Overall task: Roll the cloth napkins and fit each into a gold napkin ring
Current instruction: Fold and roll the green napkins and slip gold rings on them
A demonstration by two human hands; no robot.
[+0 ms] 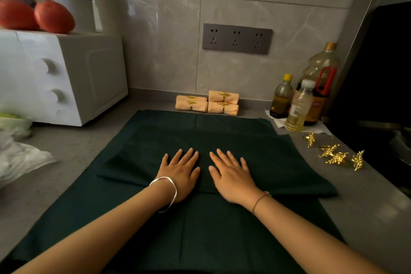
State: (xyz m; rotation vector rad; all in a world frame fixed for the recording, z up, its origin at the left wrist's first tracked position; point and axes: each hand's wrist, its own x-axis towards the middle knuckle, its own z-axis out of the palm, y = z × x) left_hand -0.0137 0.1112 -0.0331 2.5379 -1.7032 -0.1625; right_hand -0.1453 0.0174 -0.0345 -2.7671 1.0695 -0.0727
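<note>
**Napkin rolling at a kitchen counter, head view.** Left of centre, the left hand is laid flat, fingers straight and spread, on a folded dark green napkin. This napkin lies across the middle of a larger spread of green cloth on the grey counter. Behind the cloth, against the wall, four peach napkins are seen rolled and ringed in gold, set in two pairs. The right hand is pressed on the napkin just beside the left, fingers likewise extended, with nothing gripped. Further right, on bare counter well apart from the hands, loose gold napkin rings are laid out.

The task is judged partly done. The peach set is finished, while the green napkin is only flattened, not yet rolled, and no ring is fitted to it.

How many napkins make up the lower spread cannot be told, and its near edge is cut off by the frame. The loose rings overlap too much to be counted, and folds and hems are obscured by dim light.
</note>
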